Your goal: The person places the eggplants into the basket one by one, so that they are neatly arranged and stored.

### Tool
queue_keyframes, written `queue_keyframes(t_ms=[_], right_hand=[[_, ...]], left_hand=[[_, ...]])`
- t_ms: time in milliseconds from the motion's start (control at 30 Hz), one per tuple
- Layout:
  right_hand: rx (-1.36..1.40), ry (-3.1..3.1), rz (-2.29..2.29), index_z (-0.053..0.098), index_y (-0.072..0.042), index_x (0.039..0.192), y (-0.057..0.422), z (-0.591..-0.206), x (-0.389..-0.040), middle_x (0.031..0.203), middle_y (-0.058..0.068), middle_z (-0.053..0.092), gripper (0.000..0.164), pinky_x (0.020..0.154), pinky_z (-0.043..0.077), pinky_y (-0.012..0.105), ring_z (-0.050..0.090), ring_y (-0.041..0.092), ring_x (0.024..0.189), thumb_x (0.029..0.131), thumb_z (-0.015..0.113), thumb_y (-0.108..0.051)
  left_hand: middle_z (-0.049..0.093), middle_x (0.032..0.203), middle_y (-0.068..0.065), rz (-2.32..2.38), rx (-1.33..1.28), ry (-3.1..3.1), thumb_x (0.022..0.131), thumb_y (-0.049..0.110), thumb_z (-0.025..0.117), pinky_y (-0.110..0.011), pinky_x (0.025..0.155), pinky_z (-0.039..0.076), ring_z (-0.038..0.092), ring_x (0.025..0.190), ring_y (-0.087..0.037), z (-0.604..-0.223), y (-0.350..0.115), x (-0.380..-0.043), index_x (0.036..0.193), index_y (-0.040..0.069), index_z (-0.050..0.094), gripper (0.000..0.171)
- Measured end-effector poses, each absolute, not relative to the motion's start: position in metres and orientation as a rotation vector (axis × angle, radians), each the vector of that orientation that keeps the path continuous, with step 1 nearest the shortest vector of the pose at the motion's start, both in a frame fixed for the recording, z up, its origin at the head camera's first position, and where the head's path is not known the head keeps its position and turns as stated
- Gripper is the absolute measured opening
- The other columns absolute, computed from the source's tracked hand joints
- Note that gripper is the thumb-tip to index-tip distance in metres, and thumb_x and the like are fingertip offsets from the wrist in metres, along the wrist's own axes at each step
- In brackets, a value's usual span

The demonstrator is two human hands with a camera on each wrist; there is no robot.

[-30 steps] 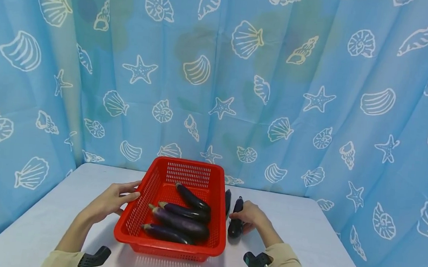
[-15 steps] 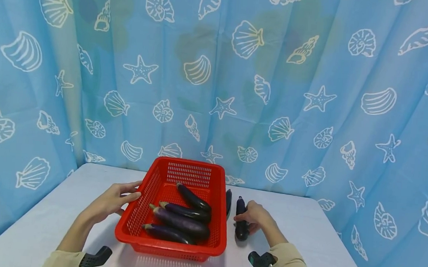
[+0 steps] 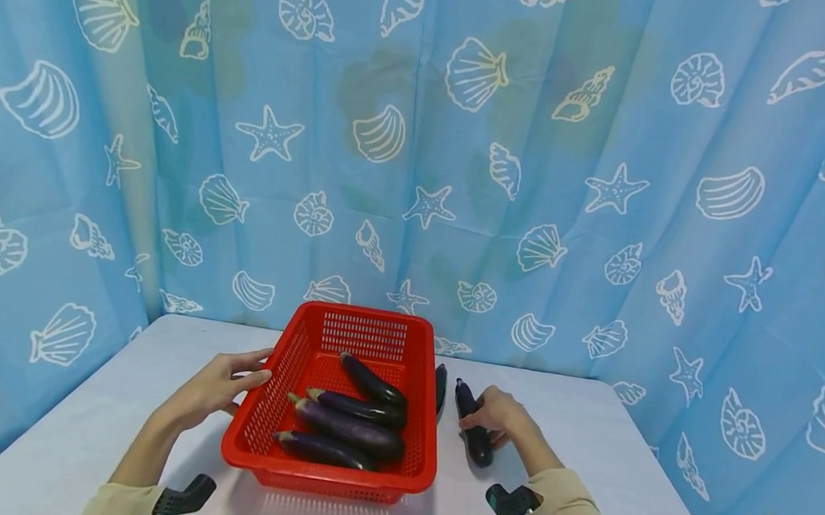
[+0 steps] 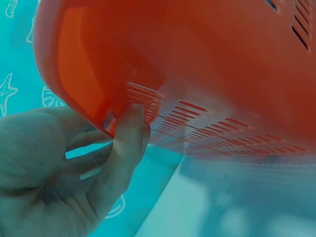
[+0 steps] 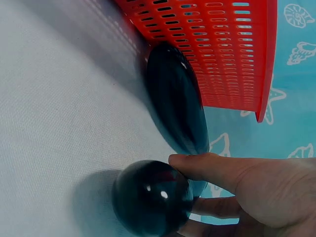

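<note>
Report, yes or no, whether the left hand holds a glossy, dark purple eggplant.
No, the left hand holds the red perforated plastic basket by its rim.

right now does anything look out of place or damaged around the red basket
Nothing looks spilled or visibly damaged. Slightly odd: a stray eggplant lies on the table outside the red basket, while four eggplants lie inside; the right hand holds another eggplant.
</note>
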State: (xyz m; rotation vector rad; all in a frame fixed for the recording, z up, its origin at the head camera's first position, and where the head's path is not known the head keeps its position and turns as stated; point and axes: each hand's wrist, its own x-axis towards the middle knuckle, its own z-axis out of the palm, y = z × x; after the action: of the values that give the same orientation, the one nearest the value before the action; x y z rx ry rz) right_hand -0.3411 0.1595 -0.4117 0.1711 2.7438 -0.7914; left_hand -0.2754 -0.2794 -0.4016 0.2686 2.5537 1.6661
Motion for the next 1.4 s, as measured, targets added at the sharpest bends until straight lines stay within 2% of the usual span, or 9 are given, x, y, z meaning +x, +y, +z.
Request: queue_keyframes(t_ms=[333,900,1400], right_hand=[[0.127,2.782,-0.776,0.059,0.006,0.118,0.161,-0.414,-0.341,0.098,0.017,0.065,0.05,0.061,0.061,0.04,0.063,0.027,0.081,0.08,0.079,-0.019],[0.073,2.79,-0.692,0.058,0.0,0.127,0.168,-0.402,-0.345,0.112,0.018,0.062,0.057,0.07,0.061,0.044,0.061,0.028,0.089,0.079,0.081,-0.02],[0.057,2.821,-0.584,0.06,-0.004,0.129,0.176,-0.383,-0.346,0.113,0.015,0.064,0.054,0.074,0.06,0.045,0.062,0.027,0.094,0.081,0.08,-0.019]], left_hand=[[0.056,0.139,-0.025,1.655,0.255,2.57,0.094,0.035,0.065,-0.043,0.067,0.062,0.067,0.109,-0.032,-0.401,-0.278,-0.275,0.151,0.009,0.038,0.069],[0.056,0.139,-0.024,1.661,0.243,2.579,0.095,0.032,0.064,-0.043,0.067,0.062,0.067,0.11,-0.033,-0.4,-0.277,-0.274,0.151,0.01,0.038,0.066],[0.056,0.138,-0.024,1.649,0.236,2.584,0.094,0.032,0.065,-0.042,0.067,0.062,0.068,0.109,-0.032,-0.401,-0.277,-0.274,0.151,0.009,0.038,0.067]])
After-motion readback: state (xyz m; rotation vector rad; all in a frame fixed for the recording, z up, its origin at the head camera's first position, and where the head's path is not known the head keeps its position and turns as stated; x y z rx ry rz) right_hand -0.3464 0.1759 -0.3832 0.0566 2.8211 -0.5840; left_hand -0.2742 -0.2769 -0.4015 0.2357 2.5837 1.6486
